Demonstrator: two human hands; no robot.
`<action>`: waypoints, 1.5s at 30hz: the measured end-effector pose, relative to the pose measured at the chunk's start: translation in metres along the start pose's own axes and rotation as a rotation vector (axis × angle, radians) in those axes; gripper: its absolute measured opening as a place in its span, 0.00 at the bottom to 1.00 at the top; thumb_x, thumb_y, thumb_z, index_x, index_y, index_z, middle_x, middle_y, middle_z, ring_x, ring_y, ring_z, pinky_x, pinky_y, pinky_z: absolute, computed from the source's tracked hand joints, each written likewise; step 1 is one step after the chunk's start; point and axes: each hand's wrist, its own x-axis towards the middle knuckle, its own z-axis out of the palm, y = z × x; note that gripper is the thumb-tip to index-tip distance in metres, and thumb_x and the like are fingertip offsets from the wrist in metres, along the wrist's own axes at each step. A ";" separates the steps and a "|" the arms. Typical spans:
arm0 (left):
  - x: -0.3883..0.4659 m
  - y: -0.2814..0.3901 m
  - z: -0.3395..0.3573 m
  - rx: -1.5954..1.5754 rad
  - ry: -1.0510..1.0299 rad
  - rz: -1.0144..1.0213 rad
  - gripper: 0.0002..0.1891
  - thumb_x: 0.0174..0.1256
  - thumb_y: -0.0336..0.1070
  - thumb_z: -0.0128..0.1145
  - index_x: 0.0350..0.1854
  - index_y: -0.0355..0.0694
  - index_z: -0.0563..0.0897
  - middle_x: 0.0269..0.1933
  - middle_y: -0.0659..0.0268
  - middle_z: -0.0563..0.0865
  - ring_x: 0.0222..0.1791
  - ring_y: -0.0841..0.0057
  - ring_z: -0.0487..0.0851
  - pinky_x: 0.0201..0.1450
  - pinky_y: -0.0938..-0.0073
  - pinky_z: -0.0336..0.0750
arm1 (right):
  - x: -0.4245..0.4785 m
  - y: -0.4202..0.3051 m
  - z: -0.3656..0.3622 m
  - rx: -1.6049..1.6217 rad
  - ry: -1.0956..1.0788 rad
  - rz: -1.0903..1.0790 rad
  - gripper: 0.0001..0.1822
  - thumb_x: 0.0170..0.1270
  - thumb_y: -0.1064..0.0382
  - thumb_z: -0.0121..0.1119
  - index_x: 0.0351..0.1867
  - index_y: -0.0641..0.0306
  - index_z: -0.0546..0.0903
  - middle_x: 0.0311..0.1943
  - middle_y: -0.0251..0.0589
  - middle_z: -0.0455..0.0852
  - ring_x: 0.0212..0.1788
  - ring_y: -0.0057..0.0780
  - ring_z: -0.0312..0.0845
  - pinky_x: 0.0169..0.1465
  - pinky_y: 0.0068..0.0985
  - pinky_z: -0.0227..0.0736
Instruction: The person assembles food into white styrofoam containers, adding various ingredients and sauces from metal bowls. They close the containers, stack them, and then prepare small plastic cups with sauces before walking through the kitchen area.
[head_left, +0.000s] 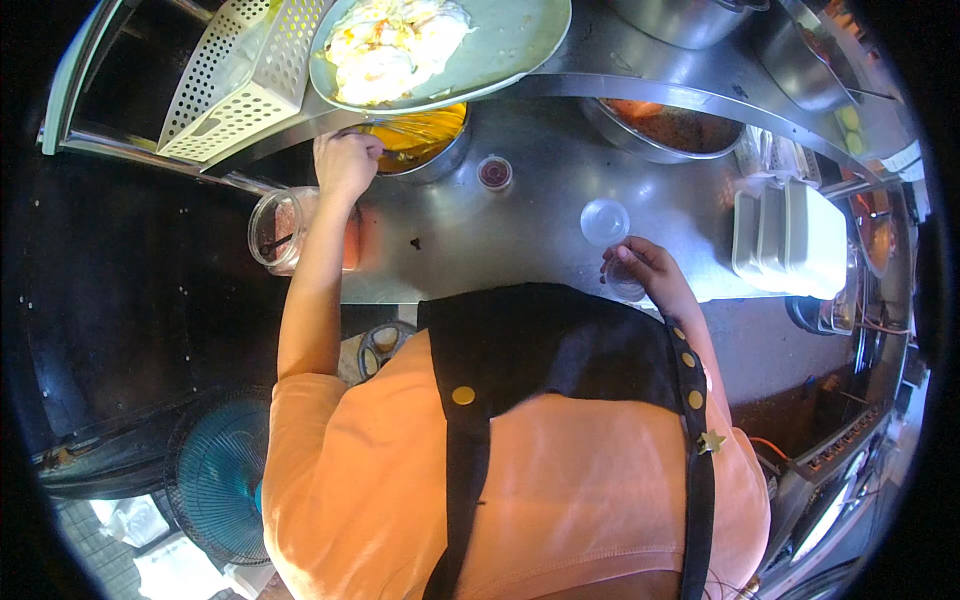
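Observation:
My left hand (345, 161) is at the left rim of a metal pot (442, 166) of yellow-orange liquid. Its fingers are curled around a utensil handle, mostly hidden by the hand. Wires of a whisk (427, 129) show in the liquid; whether the held handle belongs to it is unclear. Near the counter's front edge, my right hand (646, 264) grips a small clear plastic sauce cup (624, 281). A round clear lid (604, 222) extends just above the fingers, apparently joined to the cup. A small lidded cup with dark red contents (495, 173) stands right of the pot.
Overhead, a shelf (600, 84) bears a plate of fried eggs (517, 45) and a perforated white basket (240, 97). A clear jar (274, 229) lies by my left forearm. White foam containers (814, 240) stand at right, below a wide metal pan (667, 154).

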 end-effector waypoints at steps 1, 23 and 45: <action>0.001 -0.001 0.001 0.051 -0.002 -0.033 0.07 0.50 0.37 0.59 0.28 0.55 0.88 0.32 0.63 0.86 0.40 0.64 0.81 0.51 0.64 0.68 | 0.000 0.000 0.000 0.032 -0.004 0.024 0.17 0.69 0.54 0.49 0.42 0.69 0.77 0.33 0.41 0.83 0.38 0.32 0.81 0.48 0.27 0.73; -0.012 -0.023 0.018 -0.734 -0.183 -0.536 0.09 0.53 0.37 0.64 0.37 0.47 0.88 0.35 0.63 0.88 0.36 0.76 0.84 0.42 0.80 0.74 | 0.066 -0.003 0.019 0.364 -0.102 0.077 0.17 0.68 0.55 0.49 0.38 0.71 0.77 0.27 0.46 0.82 0.27 0.34 0.80 0.33 0.28 0.76; -0.059 0.040 -0.023 -0.524 0.331 -0.099 0.09 0.52 0.32 0.65 0.35 0.52 0.88 0.26 0.69 0.82 0.31 0.73 0.70 0.43 0.75 0.63 | 0.174 -0.004 0.080 0.444 -0.264 0.186 0.19 0.68 0.51 0.46 0.39 0.68 0.75 0.29 0.45 0.81 0.29 0.33 0.81 0.34 0.32 0.80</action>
